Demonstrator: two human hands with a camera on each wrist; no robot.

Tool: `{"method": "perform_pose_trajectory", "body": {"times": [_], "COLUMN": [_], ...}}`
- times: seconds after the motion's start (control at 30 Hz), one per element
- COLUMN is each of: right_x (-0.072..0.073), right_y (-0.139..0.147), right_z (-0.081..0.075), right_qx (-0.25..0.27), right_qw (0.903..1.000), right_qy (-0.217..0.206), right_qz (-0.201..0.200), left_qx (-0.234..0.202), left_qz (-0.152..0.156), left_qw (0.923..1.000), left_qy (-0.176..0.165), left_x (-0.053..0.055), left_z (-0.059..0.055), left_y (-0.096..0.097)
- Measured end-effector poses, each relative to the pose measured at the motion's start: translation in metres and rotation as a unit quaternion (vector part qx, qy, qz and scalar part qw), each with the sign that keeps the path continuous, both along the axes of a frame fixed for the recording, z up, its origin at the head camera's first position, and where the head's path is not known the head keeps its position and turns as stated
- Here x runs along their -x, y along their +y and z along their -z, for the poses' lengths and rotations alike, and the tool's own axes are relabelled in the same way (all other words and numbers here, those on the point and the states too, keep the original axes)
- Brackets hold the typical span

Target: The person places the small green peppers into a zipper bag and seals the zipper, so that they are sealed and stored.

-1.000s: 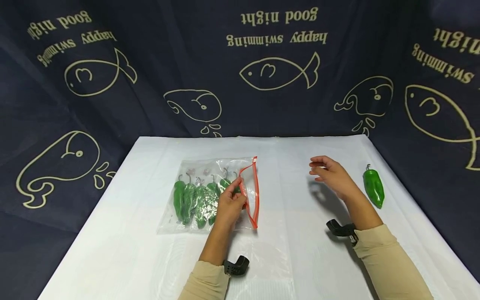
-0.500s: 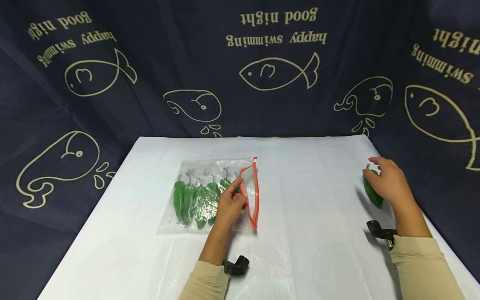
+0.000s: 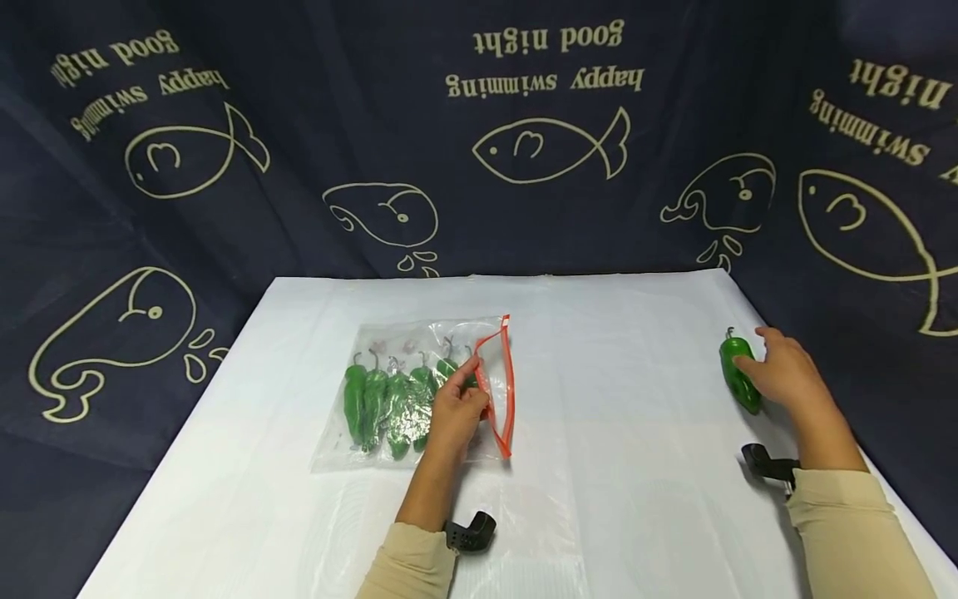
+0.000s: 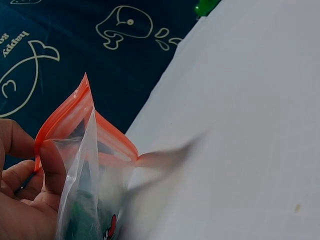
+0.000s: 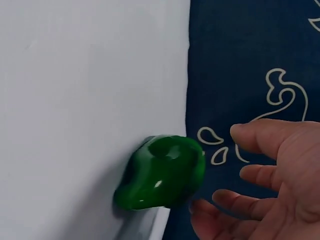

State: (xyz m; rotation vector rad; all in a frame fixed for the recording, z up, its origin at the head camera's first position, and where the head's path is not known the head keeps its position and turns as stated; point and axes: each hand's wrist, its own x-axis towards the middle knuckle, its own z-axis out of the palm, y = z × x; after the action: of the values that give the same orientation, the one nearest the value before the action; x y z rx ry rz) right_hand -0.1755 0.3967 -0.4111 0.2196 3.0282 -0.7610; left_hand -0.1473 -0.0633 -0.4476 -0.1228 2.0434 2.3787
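Note:
A clear zip bag (image 3: 340,433) with an orange-red zip edge lies left of the middle of the table. Several green peppers (image 3: 398,408) lie side by side inside it, some partly hidden by my left hand (image 3: 456,408). Thumb and fingers of that hand pinch one side of the zip edge, and the bag's mouth gapes, as the left wrist view (image 4: 30,175) hand and orange rim (image 4: 117,135) show. Over at the right, a loose green pepper (image 3: 737,376) rests on the table. My right hand (image 3: 786,370) is beside it, fingers spread and bent a little, not gripping it; contact cannot be told.
The white-covered table (image 3: 614,499) has its right edge close to the loose pepper. A dark blue cloth (image 3: 554,225) with fish and whale drawings hangs behind and at both sides. A black wrist camera (image 3: 471,532) sits on each forearm.
My right hand has moved right from mid-table to the loose pepper, and since half a second ago has shifted slightly off its top. My left hand keeps its hold on the bag.

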Motion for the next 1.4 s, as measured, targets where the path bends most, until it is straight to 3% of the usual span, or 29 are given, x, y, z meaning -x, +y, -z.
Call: {"method": "perform_pose_trajectory", "body": {"times": [0.33, 0.53, 0.7, 0.77, 0.9, 1.03, 1.4], "right_x": [0.007, 0.012, 0.012, 0.011, 0.011, 0.011, 0.008], "right_y": [0.002, -0.002, -0.003, -0.003, -0.002, -0.01, -0.037], "right_z": [0.019, 0.018, 0.017, 0.017, 0.022, 0.02, 0.0], "right_qx": [-0.01, 0.006, 0.009, 0.011, 0.061, 0.143, 0.238], "right_qw": [0.9999, 0.9998, 0.9993, 0.9992, 0.9978, 0.9898, 0.9701], "right_qy": [0.0, -0.004, -0.023, -0.024, -0.012, 0.002, 0.014], "right_qz": [0.002, 0.016, 0.029, 0.03, 0.02, -0.003, -0.046], "left_qx": [-0.008, -0.005, -0.007, -0.006, -0.005, -0.003, 0.004], "left_qz": [0.016, 0.0, 0.008, 0.012, 0.012, 0.009, 0.011], "left_qw": [0.9998, 1.0, 0.9999, 0.9999, 0.9999, 0.9999, 0.9999], "left_qy": [0.002, 0.001, 0.001, -0.002, -0.003, -0.006, -0.005], "left_x": [0.005, 0.002, 0.002, 0.0, -0.009, -0.015, -0.014], "left_z": [0.004, 0.002, 0.001, -0.005, -0.021, -0.03, -0.03], "left_y": [-0.002, -0.003, -0.004, -0.004, -0.003, -0.002, -0.001]}}
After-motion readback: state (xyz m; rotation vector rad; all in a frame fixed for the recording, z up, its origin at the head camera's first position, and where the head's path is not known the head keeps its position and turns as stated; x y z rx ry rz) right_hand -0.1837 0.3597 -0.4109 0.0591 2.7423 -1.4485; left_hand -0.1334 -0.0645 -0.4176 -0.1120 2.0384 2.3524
